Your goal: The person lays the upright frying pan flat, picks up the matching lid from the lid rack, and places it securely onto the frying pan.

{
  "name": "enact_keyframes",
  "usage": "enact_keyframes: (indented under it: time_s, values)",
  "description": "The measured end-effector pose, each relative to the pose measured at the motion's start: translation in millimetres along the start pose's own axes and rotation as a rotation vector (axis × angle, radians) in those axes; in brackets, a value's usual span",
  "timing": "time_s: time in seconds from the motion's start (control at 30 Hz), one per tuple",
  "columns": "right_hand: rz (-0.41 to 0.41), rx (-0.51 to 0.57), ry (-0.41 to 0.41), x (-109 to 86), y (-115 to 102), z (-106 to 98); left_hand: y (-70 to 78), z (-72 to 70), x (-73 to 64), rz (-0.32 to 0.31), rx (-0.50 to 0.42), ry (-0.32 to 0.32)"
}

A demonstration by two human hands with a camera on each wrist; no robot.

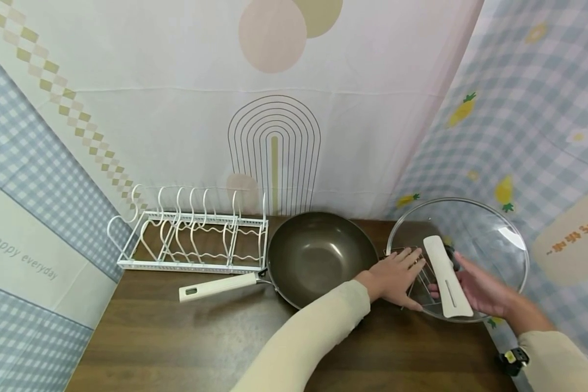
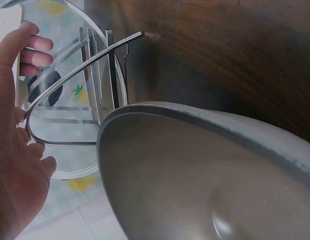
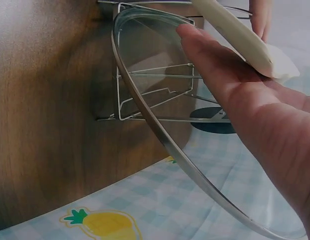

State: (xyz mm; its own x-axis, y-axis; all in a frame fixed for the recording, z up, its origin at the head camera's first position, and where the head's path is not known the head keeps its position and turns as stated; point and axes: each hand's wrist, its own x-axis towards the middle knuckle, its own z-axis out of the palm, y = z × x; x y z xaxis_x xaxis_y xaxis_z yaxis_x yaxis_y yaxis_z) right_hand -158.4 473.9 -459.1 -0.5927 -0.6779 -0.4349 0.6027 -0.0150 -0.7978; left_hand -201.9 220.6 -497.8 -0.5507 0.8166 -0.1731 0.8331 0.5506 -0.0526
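Note:
A large clear glass lid (image 1: 495, 239) with a metal rim stands tilted at the right of the table. My right hand (image 1: 485, 288) grips its long white handle (image 1: 448, 280), with fingers reaching round the handle's underside. A thin metal wire rack (image 2: 92, 75) stands beside the lid, partly seen through the glass in the right wrist view. My left hand (image 1: 397, 275) rests on this rack with its fingers spread, and fingertips lie at the wire in the left wrist view. Whether the lid's rim touches the rack, I cannot tell.
A dark wok (image 1: 318, 261) sits just left of my left hand, its white handle (image 1: 218, 287) pointing left. Farther left stands a white wire rack (image 1: 191, 267) with several curved dividers. Patterned cloths (image 1: 274, 81) hang behind and at both sides.

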Motion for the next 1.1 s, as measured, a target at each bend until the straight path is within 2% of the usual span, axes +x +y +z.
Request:
enact_keyframes:
  time_s: [0.6,0.8,1.1]
  values:
    - [0.029,-0.046,0.169,10.7,5.3,11.4,1.1,2.0,2.4,-0.012,-0.007,-0.007]
    - [0.079,-0.091,0.258,16.4,7.5,16.8,1.9,2.6,3.1,-0.010,-0.013,-0.007]
    - [0.074,-0.137,0.376,20.6,9.3,22.3,2.0,2.9,4.0,-0.010,-0.007,-0.007]
